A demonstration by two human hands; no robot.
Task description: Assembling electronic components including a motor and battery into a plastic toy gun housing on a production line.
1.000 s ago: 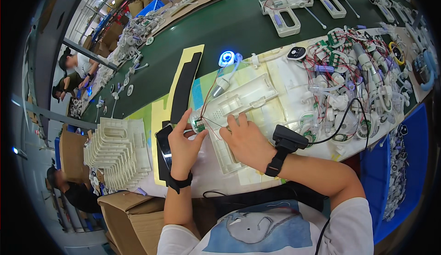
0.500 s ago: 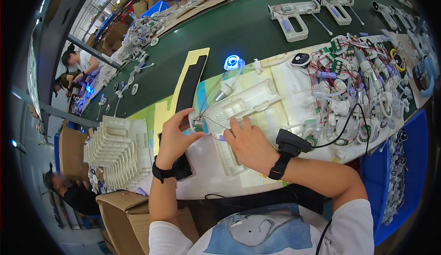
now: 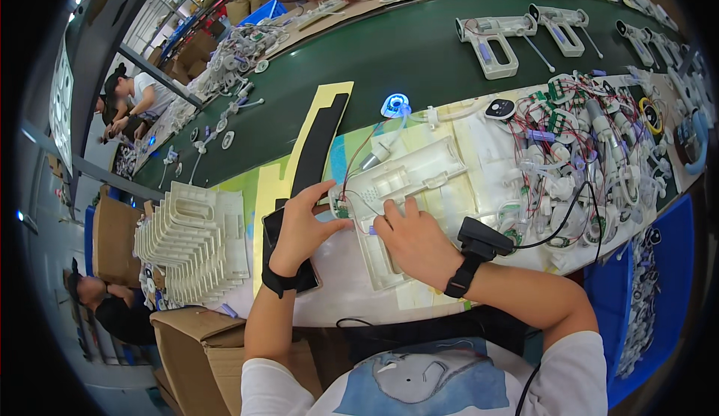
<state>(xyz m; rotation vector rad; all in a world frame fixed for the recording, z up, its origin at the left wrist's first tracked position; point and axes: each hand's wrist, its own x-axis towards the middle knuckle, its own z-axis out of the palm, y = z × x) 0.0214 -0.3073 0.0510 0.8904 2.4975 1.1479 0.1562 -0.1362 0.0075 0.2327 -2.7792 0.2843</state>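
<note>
A white plastic handle-shaped housing half [image 3: 389, 184] lies with its hollow side up on the bench in front of me. At its left end, my left hand [image 3: 303, 229] holds a small green circuit board [image 3: 341, 209] with a white rim between thumb and fingers. My right hand [image 3: 419, 242] rests over the handle part, its fingertips closed on a purple cylinder [image 3: 372, 230] that is mostly hidden. Thin wires run from the board across the housing. A white and silver motor-like tube [image 3: 378, 152] lies above it, wired to a blue-lit round part [image 3: 395, 106].
Nested white housing shells [image 3: 191, 244] stand at left. A heap of wired parts [image 3: 577, 161] covers the bench at right, beside a blue bin [image 3: 610, 296]. Assembled handles [image 3: 498, 45] lie on the green belt [image 3: 404, 49]. A black strip [image 3: 318, 143] lies on yellow board.
The whole view has shifted slightly. The circuit board has turned more edge-on at the housing's left end. Both hands stay at nearly the same spots on the housing.
</note>
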